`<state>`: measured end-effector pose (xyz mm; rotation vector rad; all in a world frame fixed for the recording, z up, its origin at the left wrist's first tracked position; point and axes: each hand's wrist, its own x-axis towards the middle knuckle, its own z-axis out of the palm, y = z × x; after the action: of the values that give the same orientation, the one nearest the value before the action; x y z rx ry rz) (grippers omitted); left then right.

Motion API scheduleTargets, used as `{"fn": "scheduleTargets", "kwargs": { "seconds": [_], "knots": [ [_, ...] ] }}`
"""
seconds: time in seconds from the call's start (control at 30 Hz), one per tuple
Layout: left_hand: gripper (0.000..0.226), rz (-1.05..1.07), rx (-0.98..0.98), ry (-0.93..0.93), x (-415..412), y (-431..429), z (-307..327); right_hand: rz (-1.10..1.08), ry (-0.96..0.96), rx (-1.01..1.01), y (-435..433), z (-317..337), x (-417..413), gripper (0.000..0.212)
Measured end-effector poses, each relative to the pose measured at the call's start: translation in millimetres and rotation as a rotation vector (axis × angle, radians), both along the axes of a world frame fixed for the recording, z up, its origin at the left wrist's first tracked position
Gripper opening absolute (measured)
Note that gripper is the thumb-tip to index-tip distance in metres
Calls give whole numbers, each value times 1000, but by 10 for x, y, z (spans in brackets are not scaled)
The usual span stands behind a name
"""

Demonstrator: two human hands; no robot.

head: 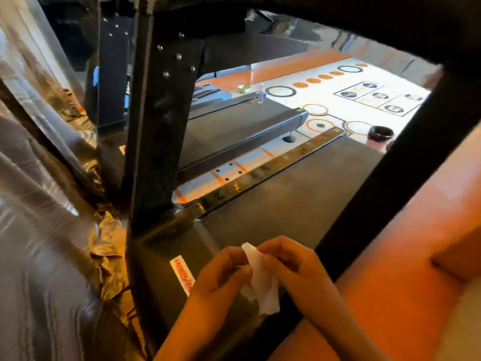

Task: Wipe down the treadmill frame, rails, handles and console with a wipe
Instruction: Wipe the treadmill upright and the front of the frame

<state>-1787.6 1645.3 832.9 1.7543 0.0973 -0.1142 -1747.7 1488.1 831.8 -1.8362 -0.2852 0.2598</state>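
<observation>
Both hands, left hand (pixel 221 272) and right hand (pixel 291 264), pinch a crumpled white wipe (pixel 261 280) between them, above the dark treadmill base (pixel 169 256).

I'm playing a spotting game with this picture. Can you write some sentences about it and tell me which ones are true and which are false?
1. The left hand and the right hand both hold the white wipe. True.
2. The white wipe is pressed against the upright post. False: it is held between the hands, away from the post.
3. A red-and-white sticker sits just left of the hands. True.
4. The floor is painted with green squares. False: it shows orange circles.
</observation>
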Motion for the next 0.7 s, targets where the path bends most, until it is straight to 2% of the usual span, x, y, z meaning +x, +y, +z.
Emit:
{"fn": "scheduleTargets", "kwargs": {
  "seconds": [0.13, 0.2, 0.27, 0.37, 0.47, 0.53, 0.6, 0.7],
  "knots": [
    [13, -106, -57, 62, 26, -72, 62, -204, -45, 9, 4, 49, -366, 9],
    [10, -155, -54, 70, -15, -94, 46, -265, -47, 33, 48, 79, -599, 26],
    [9, -197, -29, 86, -61, -121, 24, -315, -11, 18, 76, 71, -808, 34],
    [11, -254, -26, 90, -158, -185, -11, -447, 0, -29, 44, 18, -1042, 30],
    [11, -368, -11, 33, -279, -302, -10, -593, 41, 11, -47, 42, -1200, 25],
    [9, -440, 2, 7, -331, -405, 8, -620, 50, 53, -119, 88, -1289, 34],
    [7, -499, -9, -11, -355, -512, 44, -631, 36, 68, -213, 120, -1355, 33],
    [21, -565, -60, -49, -391, -662, 103, -659, 13, 101, -376, 142, -1420, 33]
  ]
}}
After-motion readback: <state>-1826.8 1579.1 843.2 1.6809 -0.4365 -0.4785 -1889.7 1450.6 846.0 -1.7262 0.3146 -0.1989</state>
